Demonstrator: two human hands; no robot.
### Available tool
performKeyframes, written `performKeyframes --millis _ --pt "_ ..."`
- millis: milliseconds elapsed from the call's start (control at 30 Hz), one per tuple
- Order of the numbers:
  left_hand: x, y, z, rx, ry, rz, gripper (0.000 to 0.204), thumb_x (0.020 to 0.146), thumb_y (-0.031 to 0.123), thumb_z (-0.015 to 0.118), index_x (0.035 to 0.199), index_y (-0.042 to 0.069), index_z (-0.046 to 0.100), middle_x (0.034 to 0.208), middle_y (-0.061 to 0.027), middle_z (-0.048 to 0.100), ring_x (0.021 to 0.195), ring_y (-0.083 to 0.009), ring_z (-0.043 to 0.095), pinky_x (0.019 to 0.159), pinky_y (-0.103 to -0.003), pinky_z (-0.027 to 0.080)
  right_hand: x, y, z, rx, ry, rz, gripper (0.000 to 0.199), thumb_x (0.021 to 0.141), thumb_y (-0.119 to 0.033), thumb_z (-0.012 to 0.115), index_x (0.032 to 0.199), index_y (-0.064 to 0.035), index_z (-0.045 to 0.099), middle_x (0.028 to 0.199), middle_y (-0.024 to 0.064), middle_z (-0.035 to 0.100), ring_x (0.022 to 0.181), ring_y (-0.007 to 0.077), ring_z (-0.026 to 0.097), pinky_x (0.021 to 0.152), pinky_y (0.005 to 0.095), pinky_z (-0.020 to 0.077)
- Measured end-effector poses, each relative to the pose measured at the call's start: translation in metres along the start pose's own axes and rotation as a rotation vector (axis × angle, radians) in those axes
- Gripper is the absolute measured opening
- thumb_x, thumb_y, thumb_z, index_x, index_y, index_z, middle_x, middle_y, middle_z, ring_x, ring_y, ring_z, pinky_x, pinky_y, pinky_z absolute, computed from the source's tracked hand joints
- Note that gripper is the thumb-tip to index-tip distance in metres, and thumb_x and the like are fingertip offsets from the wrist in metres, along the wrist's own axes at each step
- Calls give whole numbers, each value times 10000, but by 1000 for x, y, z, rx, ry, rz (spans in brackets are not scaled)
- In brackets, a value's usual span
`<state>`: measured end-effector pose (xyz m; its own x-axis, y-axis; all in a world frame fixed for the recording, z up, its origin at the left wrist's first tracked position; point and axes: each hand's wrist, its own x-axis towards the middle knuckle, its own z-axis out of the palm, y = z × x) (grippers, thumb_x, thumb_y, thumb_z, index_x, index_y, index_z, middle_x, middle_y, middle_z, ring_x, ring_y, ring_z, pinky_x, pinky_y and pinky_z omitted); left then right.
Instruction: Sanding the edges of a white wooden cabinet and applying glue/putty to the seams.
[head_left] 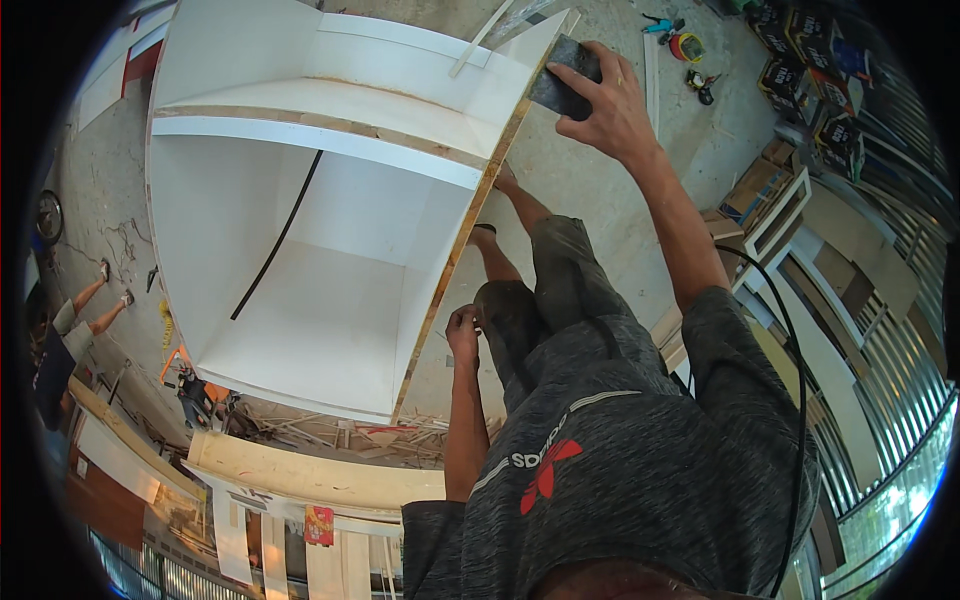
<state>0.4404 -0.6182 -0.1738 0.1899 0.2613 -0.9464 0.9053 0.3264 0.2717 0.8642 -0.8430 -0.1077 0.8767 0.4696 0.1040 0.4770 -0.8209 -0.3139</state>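
A white cabinet carcass (330,345) with raw board edges stands in front of me, on the left of the view. My right hand (610,105) is closed around a dark grey sanding block (566,80), which lies against the outside of the cabinet's right side panel (468,235), near its far end. Beside my thigh hangs my left hand (463,333), fingers curled in; whether anything is in them cannot be seen. A shelf (330,98) crosses the cabinet, and a thin black strip (277,235) shows in the compartment nearer me.
Boards and frames (810,270) lean along the right wall. Boxes (810,75) and tools (690,50) are at the far right. Wood scraps (350,437) and a long pale board (300,470) lie nearer. Another person's legs (95,300) show at far left.
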Motion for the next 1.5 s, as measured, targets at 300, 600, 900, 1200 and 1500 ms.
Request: performKeyframes --millis 300,600,900,1200,1500 --pt "-6 29 20 -91 14 -20 190 955 200 583 1079 76 656 931 -23 674 791 -130 620 712 -294 491 24 35 -11 25 -18 -28 660 660 -255 764 1309 -265 639 1445 195 434 1243 432 471 1054 483 442" --pt "0 43 27 -75 17 -25 194 957 187 578 1085 60 653 982 -44 687 797 -144 630 706 -293 501 51 49 -10 -108 27 -10 664 661 -267 785 1310 -277 644 1416 185 472 1197 415 497 1043 488 445" --pt "-2 42 31 -95 26 -13 187 952 181 584 1074 58 656 947 -33 677 776 -131 623 672 -278 487 73 41 -45 46 -61 226 708 627 -339 797 1291 -139 652 1426 284 412 1257 468 433 1031 539 420" --pt "7 45 43 -107 -7 16 190 946 185 596 1057 47 663 933 -25 668 762 -115 600 646 -256 457 34 25 -29 -191 -185 113 633 630 -370 789 1248 -264 703 1404 163 480 1239 389 469 1035 514 406" --pt "0 27 50 -25 -1 94 247 952 225 587 1090 32 655 931 -49 681 758 -132 627 674 -271 501 40 12 -25 -106 -31 95 601 644 -368 820 1220 -235 708 1335 201 533 1168 402 522 954 509 473"
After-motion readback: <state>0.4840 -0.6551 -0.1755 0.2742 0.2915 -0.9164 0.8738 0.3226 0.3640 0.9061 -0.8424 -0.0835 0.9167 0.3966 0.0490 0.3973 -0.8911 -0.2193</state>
